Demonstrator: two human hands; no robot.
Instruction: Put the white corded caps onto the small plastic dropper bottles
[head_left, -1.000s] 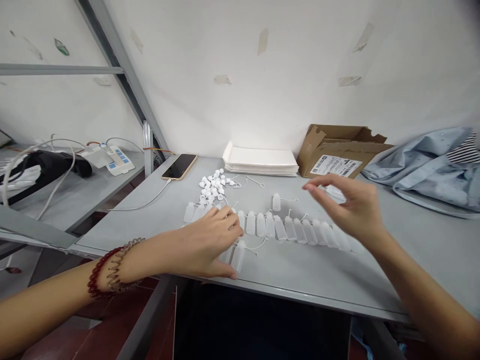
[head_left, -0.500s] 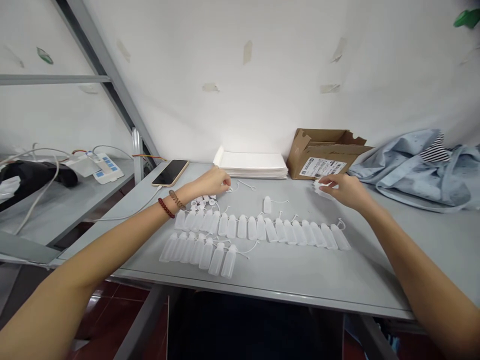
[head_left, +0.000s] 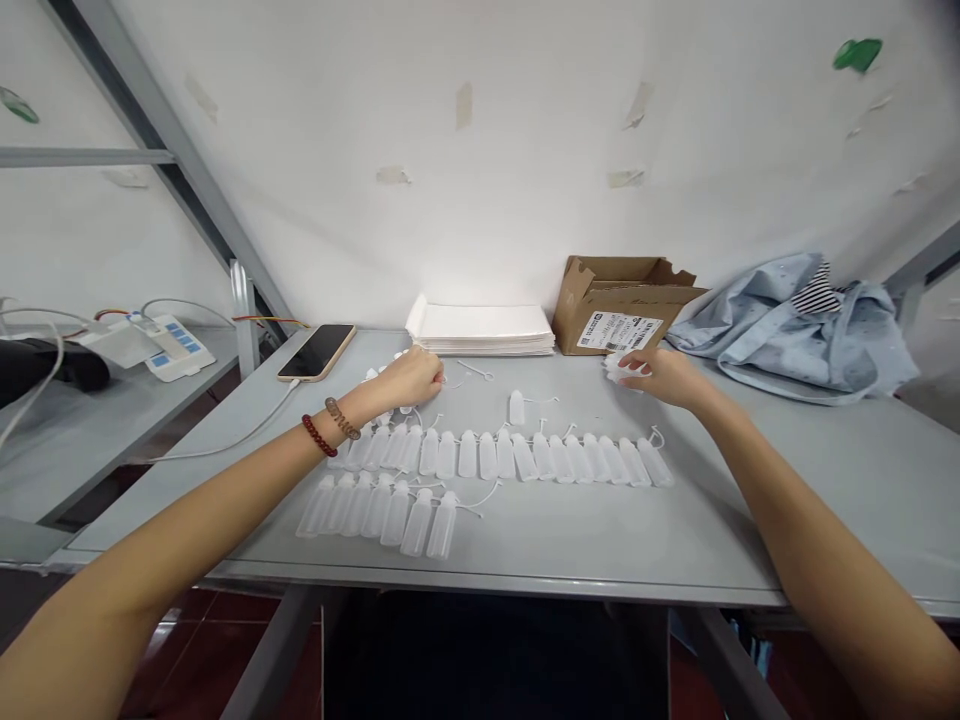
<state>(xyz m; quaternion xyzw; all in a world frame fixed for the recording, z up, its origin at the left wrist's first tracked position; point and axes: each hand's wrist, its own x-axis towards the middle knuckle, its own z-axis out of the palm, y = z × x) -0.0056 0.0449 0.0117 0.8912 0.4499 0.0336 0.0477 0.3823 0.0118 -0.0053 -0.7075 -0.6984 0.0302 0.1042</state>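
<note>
Two rows of small translucent plastic bottles (head_left: 495,455) lie side by side on the grey table (head_left: 570,530), and one bottle (head_left: 516,406) stands alone behind them. My left hand (head_left: 405,380), with bead bracelets at the wrist, reaches over a heap of small white caps (head_left: 375,374) behind the rows, fingers curled on them; what they hold is hidden. My right hand (head_left: 660,376) rests on the table before the cardboard box (head_left: 619,315), fingers closed on a white crumpled piece (head_left: 615,368).
A stack of white paper bags (head_left: 484,328) lies against the wall. A phone (head_left: 316,351) on a charging cable lies at the left. Light blue clothing (head_left: 795,325) is heaped at the right. A side shelf at the left carries a power strip (head_left: 169,345) and cables.
My left hand left the bottle rows and reached back to the heap of caps. My right hand came down from the air to the white piece by the box. The view shifted right.
</note>
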